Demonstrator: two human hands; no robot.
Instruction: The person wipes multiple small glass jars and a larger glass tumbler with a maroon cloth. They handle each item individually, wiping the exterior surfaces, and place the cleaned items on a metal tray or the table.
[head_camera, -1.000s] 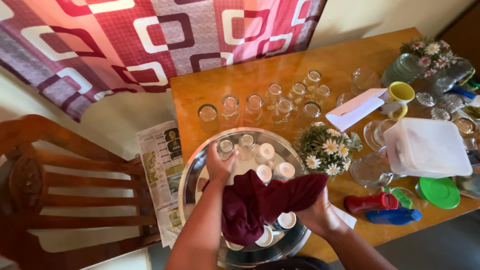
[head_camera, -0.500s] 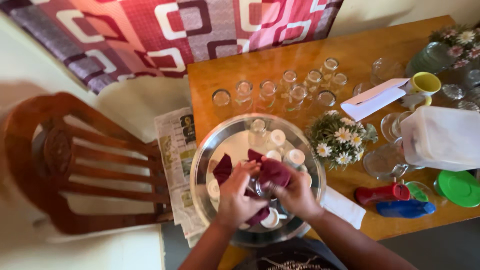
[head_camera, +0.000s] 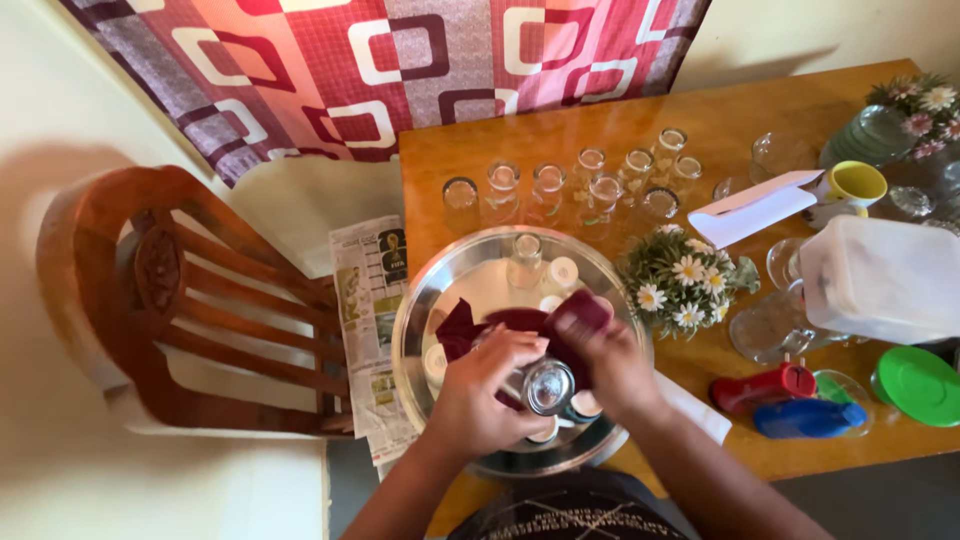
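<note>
A small drinking glass (head_camera: 548, 386) lies tipped on its side above the near half of a big round steel tray (head_camera: 440, 300), its long axis running roughly toward the camera, so that one round end faces up at the lens (whether that is the mouth or the base, I cannot tell). The left hand (head_camera: 487, 395) wraps its fingers around the glass from the left and grips it. The right hand (head_camera: 612, 367) presses a dark maroon cloth (head_camera: 520, 325) against the glass from the right, fingers closed on the fabric; the two hands are close together, almost touching around the glass. The cloth trails back across the tray's middle.

More small glasses stand in the tray, several mouth down, one upright one (head_camera: 525, 256) at the far rim. Beyond the tray, a row of empty glasses (head_camera: 590, 185) stands on the wooden table (head_camera: 560, 130). Just right of the tray sits a bunch of white daisies (head_camera: 685, 280), then a white envelope (head_camera: 752, 207), a yellow mug (head_camera: 856, 185) and a white plastic container (head_camera: 880, 278). Near the front edge lie a red bottle (head_camera: 765, 385), a blue one (head_camera: 805, 420) and a green lid (head_camera: 920, 385). A newspaper (head_camera: 372, 330) pokes out under the tray's left side, with a wooden chair (head_camera: 170, 300) beyond it
</note>
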